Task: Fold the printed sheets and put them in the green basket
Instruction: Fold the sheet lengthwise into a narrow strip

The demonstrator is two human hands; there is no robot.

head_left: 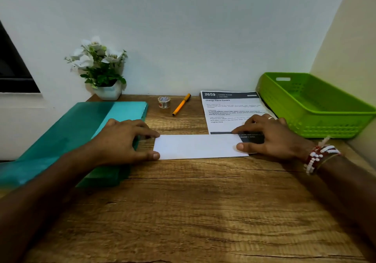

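A folded white sheet (196,146) lies flat in the middle of the wooden desk as a narrow strip, blank side up. My left hand (124,138) presses its left end with thumb and fingertips. At the strip's right end my right hand (268,136) holds the paper down, a printed dark band showing under the fingers. Behind it a printed sheet (230,110) headed "2659 Living Room" lies flat and unfolded, partly under my right hand. The green basket (317,108) stands at the right, against the wall; nothing shows inside it.
A teal folder (67,138) lies on the desk's left side, under my left wrist. At the back stand a potted white flower (101,69), a small roll of tape (164,102) and an orange pen (181,104). Walls close the back and right.
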